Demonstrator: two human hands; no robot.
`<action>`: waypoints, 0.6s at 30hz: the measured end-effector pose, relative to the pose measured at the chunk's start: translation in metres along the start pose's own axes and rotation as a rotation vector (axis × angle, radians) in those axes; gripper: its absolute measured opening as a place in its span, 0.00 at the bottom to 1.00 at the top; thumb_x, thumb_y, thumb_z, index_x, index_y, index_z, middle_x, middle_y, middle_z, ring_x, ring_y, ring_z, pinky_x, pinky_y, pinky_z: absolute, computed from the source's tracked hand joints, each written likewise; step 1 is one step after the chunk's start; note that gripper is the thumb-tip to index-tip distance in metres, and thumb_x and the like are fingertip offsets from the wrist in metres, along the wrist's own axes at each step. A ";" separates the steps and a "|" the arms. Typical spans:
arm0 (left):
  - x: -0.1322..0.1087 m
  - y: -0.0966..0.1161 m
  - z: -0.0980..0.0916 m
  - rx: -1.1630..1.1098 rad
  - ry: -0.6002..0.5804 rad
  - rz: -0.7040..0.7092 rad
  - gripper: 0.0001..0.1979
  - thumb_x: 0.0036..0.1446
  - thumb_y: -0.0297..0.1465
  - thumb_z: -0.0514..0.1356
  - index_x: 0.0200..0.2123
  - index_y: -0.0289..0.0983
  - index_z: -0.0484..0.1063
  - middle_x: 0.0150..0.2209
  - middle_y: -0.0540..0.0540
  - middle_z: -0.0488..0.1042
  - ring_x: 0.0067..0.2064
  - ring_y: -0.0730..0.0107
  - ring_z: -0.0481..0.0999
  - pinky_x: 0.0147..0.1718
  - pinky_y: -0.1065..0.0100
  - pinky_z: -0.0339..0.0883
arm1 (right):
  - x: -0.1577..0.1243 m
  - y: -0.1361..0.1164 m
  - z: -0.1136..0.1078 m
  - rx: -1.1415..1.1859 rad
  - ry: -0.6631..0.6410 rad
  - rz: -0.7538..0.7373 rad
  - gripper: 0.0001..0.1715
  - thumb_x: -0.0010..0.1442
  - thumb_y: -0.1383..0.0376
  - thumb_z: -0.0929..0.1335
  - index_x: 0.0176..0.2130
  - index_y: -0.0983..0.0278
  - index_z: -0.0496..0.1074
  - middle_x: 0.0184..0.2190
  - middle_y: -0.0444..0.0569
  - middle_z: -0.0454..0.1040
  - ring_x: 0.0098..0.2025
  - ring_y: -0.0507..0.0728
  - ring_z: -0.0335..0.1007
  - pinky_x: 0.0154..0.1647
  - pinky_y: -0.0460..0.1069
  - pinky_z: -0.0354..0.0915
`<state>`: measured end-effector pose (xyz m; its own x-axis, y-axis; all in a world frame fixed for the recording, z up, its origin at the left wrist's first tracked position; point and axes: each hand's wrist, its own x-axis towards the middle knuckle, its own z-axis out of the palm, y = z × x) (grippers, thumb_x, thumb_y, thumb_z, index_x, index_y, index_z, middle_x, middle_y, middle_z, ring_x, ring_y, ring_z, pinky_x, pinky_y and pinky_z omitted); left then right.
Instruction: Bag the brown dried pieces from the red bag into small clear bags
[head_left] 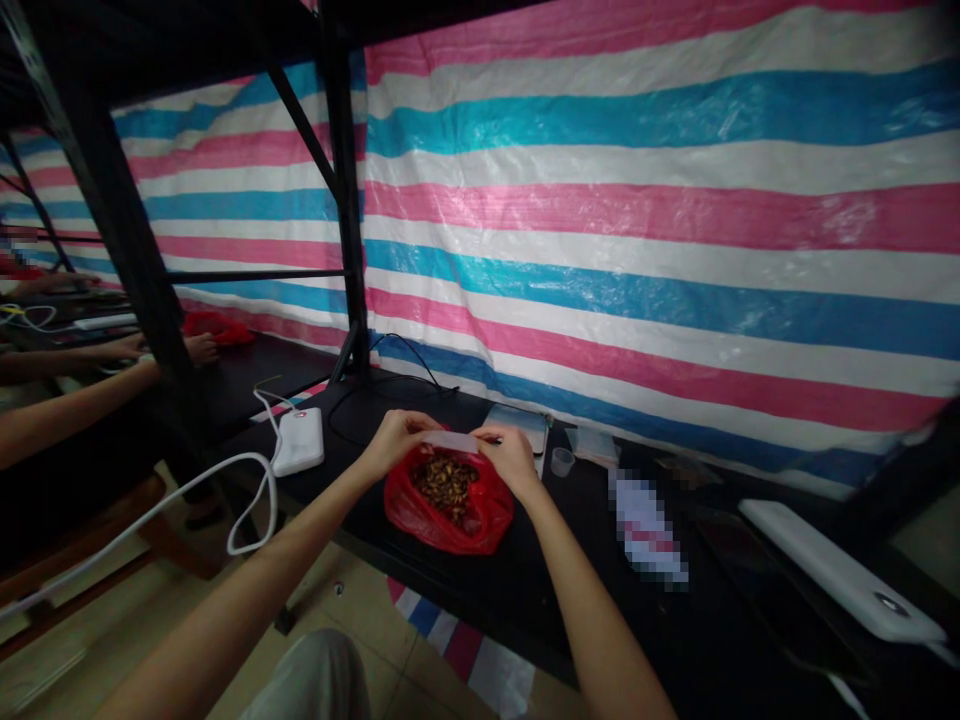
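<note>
An open red plastic bag [480,520] full of small brown pieces [446,482] sits on the black table [570,590] in front of me. Just above its far rim, both my hands pinch a small clear plastic pouch [452,441] stretched between them. My left hand [395,438] grips its left end and my right hand [512,456] grips its right end. The pouch's inside is too small to make out.
A white power bank [300,440] with a white cable [247,500] lies left of the bag. A small clear cup [562,461] and flat clear packets [517,420] lie behind. Another white device [840,570] is at right. A striped tarp [637,220] backs the table. Other people's arms [75,410] work at left.
</note>
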<state>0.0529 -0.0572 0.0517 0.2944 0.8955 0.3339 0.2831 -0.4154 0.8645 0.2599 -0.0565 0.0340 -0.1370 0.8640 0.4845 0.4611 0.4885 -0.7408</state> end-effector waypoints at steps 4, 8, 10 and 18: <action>0.002 -0.001 -0.001 0.038 -0.037 -0.001 0.12 0.43 0.32 0.62 0.31 0.31 0.76 0.25 0.45 0.77 0.25 0.69 0.74 0.24 0.73 0.68 | 0.000 -0.001 -0.001 0.026 0.008 -0.016 0.07 0.49 0.65 0.68 0.29 0.60 0.77 0.27 0.45 0.77 0.30 0.56 0.73 0.32 0.48 0.65; 0.005 -0.004 -0.004 0.177 0.004 0.046 0.09 0.45 0.31 0.58 0.28 0.32 0.76 0.25 0.46 0.77 0.26 0.68 0.74 0.25 0.73 0.66 | -0.003 -0.004 -0.002 -0.075 -0.017 -0.051 0.07 0.49 0.66 0.68 0.30 0.57 0.77 0.28 0.44 0.77 0.30 0.56 0.73 0.31 0.48 0.64; 0.004 -0.002 -0.004 0.285 0.016 0.079 0.08 0.45 0.28 0.57 0.27 0.34 0.76 0.25 0.46 0.77 0.27 0.69 0.74 0.25 0.74 0.64 | -0.004 -0.006 -0.002 -0.167 -0.009 -0.081 0.07 0.48 0.66 0.68 0.29 0.56 0.77 0.27 0.44 0.77 0.30 0.56 0.73 0.31 0.48 0.63; -0.005 0.013 0.004 0.534 0.129 0.138 0.10 0.48 0.25 0.53 0.29 0.35 0.75 0.28 0.45 0.76 0.29 0.67 0.73 0.28 0.73 0.61 | -0.005 -0.012 -0.003 -0.179 -0.014 -0.107 0.07 0.48 0.68 0.68 0.28 0.58 0.76 0.24 0.43 0.76 0.28 0.54 0.70 0.31 0.47 0.61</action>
<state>0.0587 -0.0673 0.0598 0.2565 0.8256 0.5025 0.6821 -0.5230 0.5111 0.2579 -0.0668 0.0424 -0.2054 0.8107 0.5482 0.5919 0.5490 -0.5902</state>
